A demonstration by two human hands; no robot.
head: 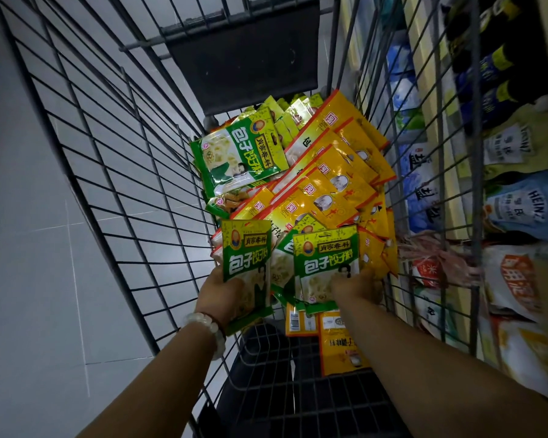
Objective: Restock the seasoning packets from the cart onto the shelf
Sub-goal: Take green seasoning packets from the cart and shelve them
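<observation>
Both my hands are down inside the wire cart [114,172]. My left hand [219,295], with a pale bead bracelet on the wrist, grips a green seasoning packet [245,260] held upright. My right hand [358,287] grips another green packet [326,263] by its lower edge. Beyond them lies a heap of several yellow-orange packets [332,175] and more green packets [241,153] on the cart floor. Two yellow packets [335,343] lie face down near my right forearm.
The shelf [455,172] runs along the right, outside the cart's wire wall, holding blue-and-white bags [421,188], Heinz pouches [525,210] and dark bottles [493,74]. A dark plastic flap [244,61] stands at the cart's far end. Grey floor tiles [29,248] lie to the left.
</observation>
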